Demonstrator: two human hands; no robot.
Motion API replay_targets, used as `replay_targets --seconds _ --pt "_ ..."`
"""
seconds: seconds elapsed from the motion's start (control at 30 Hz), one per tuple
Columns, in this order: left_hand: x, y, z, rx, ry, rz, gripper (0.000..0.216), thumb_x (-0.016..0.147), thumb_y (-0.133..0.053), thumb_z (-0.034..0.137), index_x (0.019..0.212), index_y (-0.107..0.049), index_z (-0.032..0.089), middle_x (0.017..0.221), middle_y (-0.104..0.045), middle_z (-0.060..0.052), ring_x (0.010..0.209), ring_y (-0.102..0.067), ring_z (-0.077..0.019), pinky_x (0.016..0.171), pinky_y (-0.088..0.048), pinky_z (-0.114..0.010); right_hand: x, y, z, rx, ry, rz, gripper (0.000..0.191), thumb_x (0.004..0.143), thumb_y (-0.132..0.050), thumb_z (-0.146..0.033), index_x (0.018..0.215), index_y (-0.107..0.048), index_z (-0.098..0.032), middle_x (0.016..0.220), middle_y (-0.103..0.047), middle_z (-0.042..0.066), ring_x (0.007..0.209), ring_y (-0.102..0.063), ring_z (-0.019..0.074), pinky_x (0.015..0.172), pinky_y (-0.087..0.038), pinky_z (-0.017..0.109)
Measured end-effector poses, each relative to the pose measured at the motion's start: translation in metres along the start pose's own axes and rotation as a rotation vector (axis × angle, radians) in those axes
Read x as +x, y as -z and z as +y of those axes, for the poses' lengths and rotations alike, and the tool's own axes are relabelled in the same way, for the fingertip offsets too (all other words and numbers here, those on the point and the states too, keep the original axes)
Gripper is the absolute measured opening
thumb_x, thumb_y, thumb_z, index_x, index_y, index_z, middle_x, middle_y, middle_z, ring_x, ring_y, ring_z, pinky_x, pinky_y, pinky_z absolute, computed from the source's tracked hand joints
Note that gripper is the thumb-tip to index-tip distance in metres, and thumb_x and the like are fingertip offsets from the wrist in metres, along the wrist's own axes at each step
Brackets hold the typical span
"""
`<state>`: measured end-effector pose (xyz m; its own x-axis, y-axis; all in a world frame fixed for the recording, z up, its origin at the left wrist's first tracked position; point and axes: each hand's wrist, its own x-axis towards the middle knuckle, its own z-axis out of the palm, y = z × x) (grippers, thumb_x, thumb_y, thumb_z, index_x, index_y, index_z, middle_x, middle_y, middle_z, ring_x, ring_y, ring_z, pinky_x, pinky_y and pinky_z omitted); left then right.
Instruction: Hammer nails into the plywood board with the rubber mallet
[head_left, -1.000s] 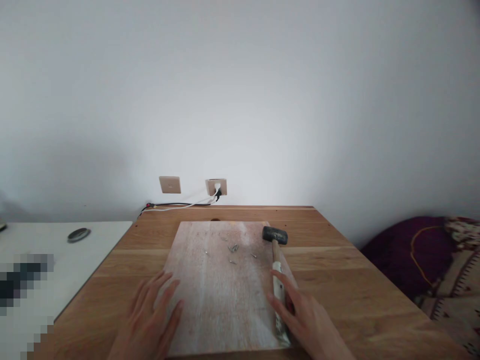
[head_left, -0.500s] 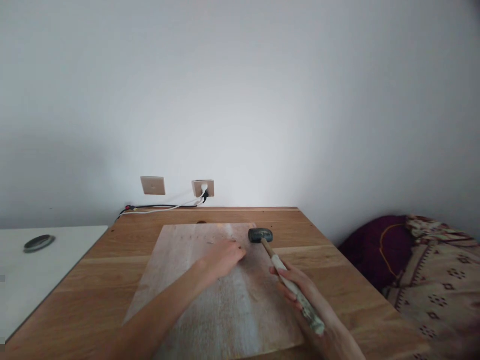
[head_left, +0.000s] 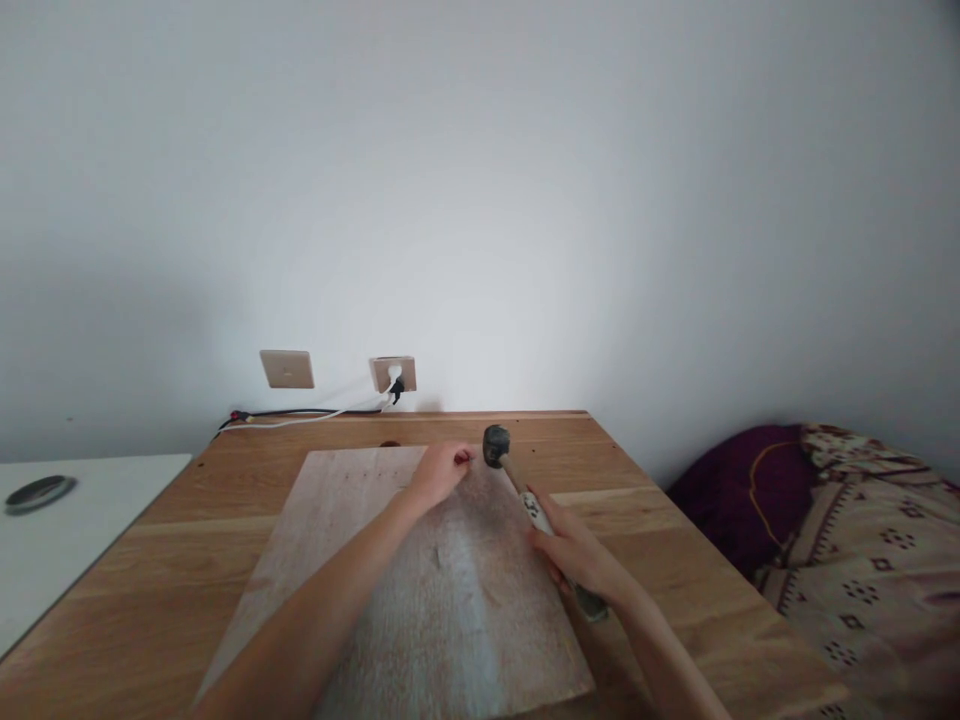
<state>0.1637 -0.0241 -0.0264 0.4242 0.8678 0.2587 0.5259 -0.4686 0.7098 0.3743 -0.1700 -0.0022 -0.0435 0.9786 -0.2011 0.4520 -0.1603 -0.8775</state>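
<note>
Left arm [head_left: 330, 605] outstretched over board [head_left: 442, 620], left grip [head_left: 441, 471] pinched together, right grip [head_left: 576, 552] wrapped around hammer [head_left: 496, 446]

From where I stand, I can't read a word or a number anywhere. The pale grip of the hammer [head_left: 534, 510] carries some dark marks, too small and blurred for me to say whether they are lettering. The left-hand wall plate [head_left: 287, 370] has a faint mark at its middle, likewise illegible.
</note>
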Motion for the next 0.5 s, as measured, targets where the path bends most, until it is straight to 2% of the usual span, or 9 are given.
replay_targets --seconds 0.1,0.27,0.5 --pt "-0.001 -0.004 -0.006 0.007 0.006 0.021 0.023 0.084 -0.063 0.004 0.096 -0.078 0.015 0.092 -0.081 -0.008 0.087 -0.073 -0.0197 0.086 -0.053 -0.031 0.0 -0.004 0.007 0.064 -0.024 -0.013 0.07 0.09 -0.052 -0.032 0.156 -0.036 -0.018 0.048 -0.047 -0.011 0.036 -0.042 0.0122 0.033 -0.033 0.018" --pt "-0.005 -0.007 -0.012 -0.051 -0.003 0.03 0.018 0.084 -0.067 0.008 0.096 -0.079 0.016 0.093 -0.081 -0.008 0.087 -0.074 -0.0197 0.086 -0.053 -0.031 0.002 -0.006 0.019 0.162 -0.02 -0.035 0.081 0.089 -0.055 -0.04 0.161 -0.024 -0.016 0.043 -0.041 -0.014 0.035 -0.035 0.0112 0.032 -0.032 0.016" --pt "-0.002 -0.009 -0.013 -0.035 -0.054 -0.009 0.017 0.082 -0.066 0.009 0.091 -0.078 0.017 0.088 -0.08 -0.006 0.083 -0.073 -0.0217 0.08 -0.052 -0.031 -0.005 -0.005 0.015 0.156 -0.007 -0.029 0.087 0.086 -0.058 -0.043 0.161 -0.027 -0.01 0.044 -0.041 -0.013 0.036 -0.035 0.0116 0.032 -0.033 0.019"
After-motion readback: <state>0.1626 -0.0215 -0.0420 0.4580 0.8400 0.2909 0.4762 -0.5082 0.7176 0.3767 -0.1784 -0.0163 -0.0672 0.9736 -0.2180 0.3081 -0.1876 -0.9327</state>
